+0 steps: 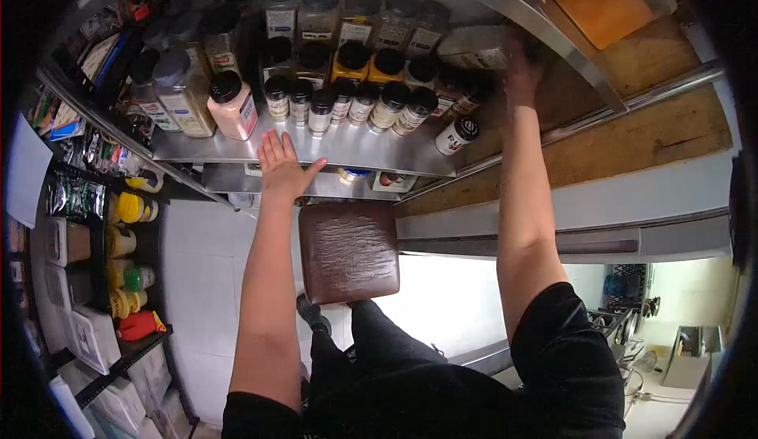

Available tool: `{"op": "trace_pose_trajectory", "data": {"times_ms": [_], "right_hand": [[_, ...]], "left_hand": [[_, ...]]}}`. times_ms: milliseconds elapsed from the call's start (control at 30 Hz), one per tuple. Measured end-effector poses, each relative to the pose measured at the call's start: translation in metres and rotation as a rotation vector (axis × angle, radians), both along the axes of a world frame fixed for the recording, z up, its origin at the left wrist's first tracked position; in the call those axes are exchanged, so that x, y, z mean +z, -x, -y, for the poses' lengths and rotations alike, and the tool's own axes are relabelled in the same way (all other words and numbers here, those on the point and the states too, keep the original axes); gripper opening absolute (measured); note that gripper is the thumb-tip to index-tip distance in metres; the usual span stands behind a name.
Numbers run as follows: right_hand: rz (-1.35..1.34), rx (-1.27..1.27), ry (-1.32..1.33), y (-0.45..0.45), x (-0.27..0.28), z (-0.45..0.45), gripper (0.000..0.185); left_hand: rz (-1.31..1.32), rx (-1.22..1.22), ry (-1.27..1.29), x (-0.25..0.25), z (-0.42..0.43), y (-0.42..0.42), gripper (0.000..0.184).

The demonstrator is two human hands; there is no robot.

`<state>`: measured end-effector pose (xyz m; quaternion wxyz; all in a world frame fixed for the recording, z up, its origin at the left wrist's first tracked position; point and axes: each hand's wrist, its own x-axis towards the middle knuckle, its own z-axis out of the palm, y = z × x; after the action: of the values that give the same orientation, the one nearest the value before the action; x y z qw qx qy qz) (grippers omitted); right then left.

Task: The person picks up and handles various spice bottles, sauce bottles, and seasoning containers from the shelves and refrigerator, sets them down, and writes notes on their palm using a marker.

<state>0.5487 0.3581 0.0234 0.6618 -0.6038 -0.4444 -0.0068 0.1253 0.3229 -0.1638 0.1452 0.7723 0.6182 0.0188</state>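
Lying spread at a silver metal shelf (363,151), the left hand (282,169) has a pink, black-capped plastic jar (234,117) beside it; the right hand (521,80), grip indeterminable, adjoins a tilted translucent container (471,49).

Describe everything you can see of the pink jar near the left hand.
The pink jar has a black cap on top and a body that looks like clear plastic with pink contents. A label shows on its right side, the print too small to read. It stands upright near the front edge of the metal shelf, just right of a larger grey-lidded container. The left hand is close by; contact is unclear.
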Motion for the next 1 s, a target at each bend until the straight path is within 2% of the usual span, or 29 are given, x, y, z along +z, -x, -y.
{"op": "trace_pose_trajectory", "data": {"times_ms": [100,200,300,367,400,533,1000], "right_hand": [[-0.13,0.036,0.061,-0.006,-0.012,-0.01,0.082],[-0.131,-0.014,0.095,-0.023,-0.024,-0.022,0.069],[-0.095,-0.018,0.089,-0.028,-0.019,-0.033,0.068],[0.139,0.129,-0.071,-0.022,-0.009,-0.035,0.073],[0.136,0.13,-0.073,-0.035,-0.013,-0.043,0.073],[0.194,0.039,0.074,-0.05,-0.008,-0.057,0.074],[0.411,-0.093,0.276,-0.06,0.014,-0.086,0.075]], "left_hand": [[0.016,-0.014,0.041,-0.001,0.0,0.002,0.114],[-0.002,-0.033,0.04,-0.003,-0.001,0.003,0.113],[0.0,-0.037,0.047,-0.006,-0.001,0.005,0.112],[0.011,-0.044,0.043,-0.007,-0.001,0.004,0.114],[0.009,-0.042,0.04,-0.008,-0.001,0.004,0.114],[0.022,-0.035,0.042,-0.008,-0.002,0.004,0.114],[-0.022,-0.023,0.075,-0.01,-0.004,0.003,0.114]]}}
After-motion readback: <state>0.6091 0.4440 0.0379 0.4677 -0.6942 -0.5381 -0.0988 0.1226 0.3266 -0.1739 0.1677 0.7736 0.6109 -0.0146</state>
